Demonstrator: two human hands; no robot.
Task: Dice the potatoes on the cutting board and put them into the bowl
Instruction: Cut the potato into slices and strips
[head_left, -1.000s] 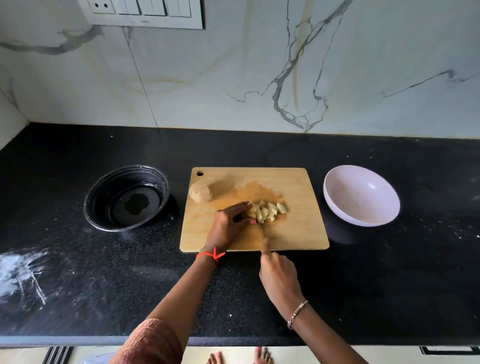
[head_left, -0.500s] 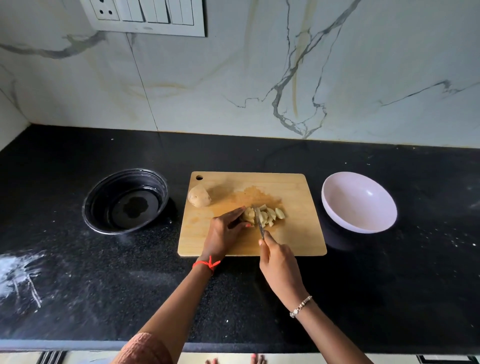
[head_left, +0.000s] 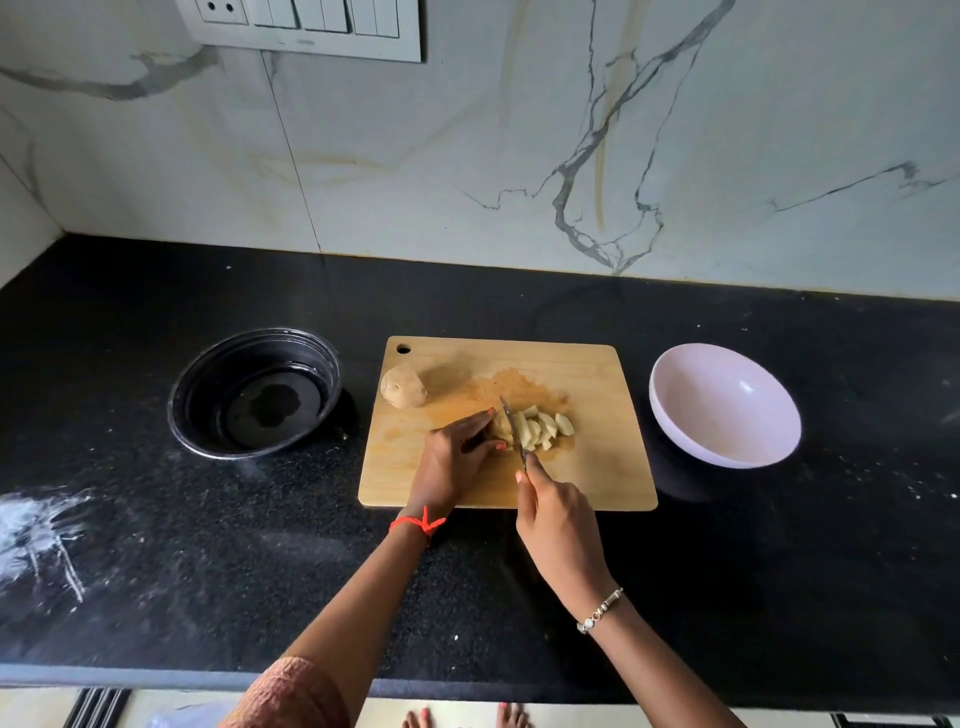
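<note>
A wooden cutting board (head_left: 597, 467) lies on the black counter. Near its middle sits a partly cut potato (head_left: 502, 427) with several cut pieces (head_left: 545, 428) to its right. My left hand (head_left: 452, 457) holds the uncut end of that potato between fingers and thumb. My right hand (head_left: 558, 525) grips the handle of a knife (head_left: 511, 428), whose blade stands in the potato just right of my left fingertips. A whole potato (head_left: 402, 385) rests at the board's far left corner. A white bowl (head_left: 724, 405) with nothing in it stands right of the board.
A black round bowl (head_left: 254, 392) holding a little water stands left of the board. White powder smears (head_left: 41, 530) mark the counter at the near left. A marble wall with a switch panel (head_left: 306, 26) rises behind. The counter's front edge runs along the bottom.
The knife has shifted left along the potato, from the cut pieces toward my left fingertips, with the blade tip now raised. My left hand stays on the potato. The camera tilted slightly.
</note>
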